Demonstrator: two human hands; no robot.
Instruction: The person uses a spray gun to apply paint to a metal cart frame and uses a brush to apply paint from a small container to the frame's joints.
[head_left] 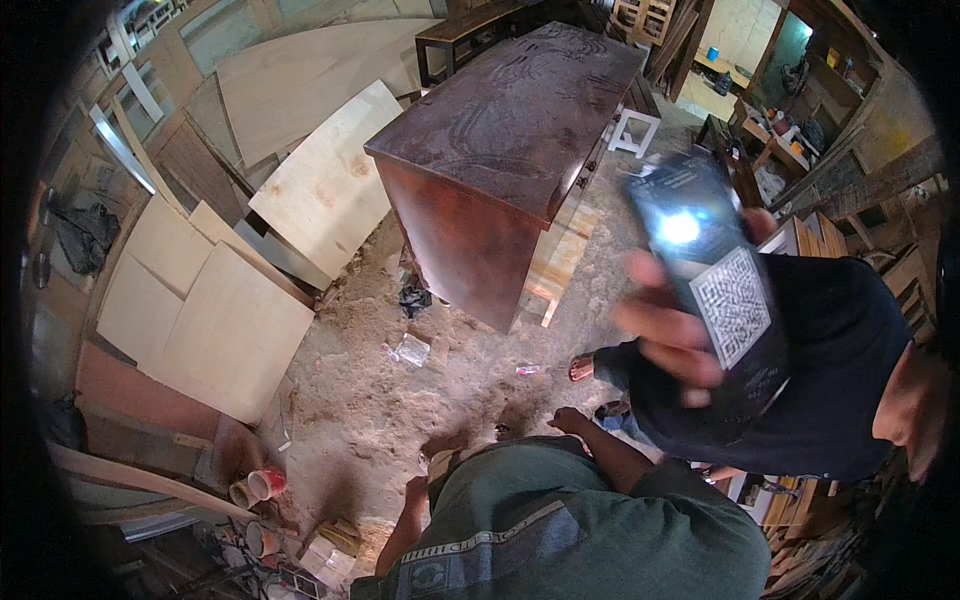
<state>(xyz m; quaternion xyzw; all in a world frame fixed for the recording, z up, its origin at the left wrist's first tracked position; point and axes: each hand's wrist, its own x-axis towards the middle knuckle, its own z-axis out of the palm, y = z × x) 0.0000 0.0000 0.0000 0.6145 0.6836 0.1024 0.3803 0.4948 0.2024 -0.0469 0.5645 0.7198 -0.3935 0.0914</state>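
Note:
My left hand (pixel 415 490) hangs low beside my body; its fingers are too small and partly hidden to read. Near the front of my green shirt is my right hand (pixel 567 420), its fingers curled in, with nothing visible in them. At the right, close to the camera, a co-worker's hand (pixel 672 335) holds up a dark phone-like slab (pixel 672 192) bearing a bright glare and a square black-and-white code. That hand is blurred. Beyond us stands a large dark brown wooden cabinet (pixel 460 240) with a dusty top; neither of my hands touches it.
Pale wood panels (pixel 240 330) lean and lie along the left. Red-and-white tins (pixel 267 484) sit at the lower left. A clear plastic wrapper (pixel 412 349) and a black plastic bag (pixel 414 300) lie on the dusty floor. A white stool (pixel 634 132) stands behind the cabinet's right side.

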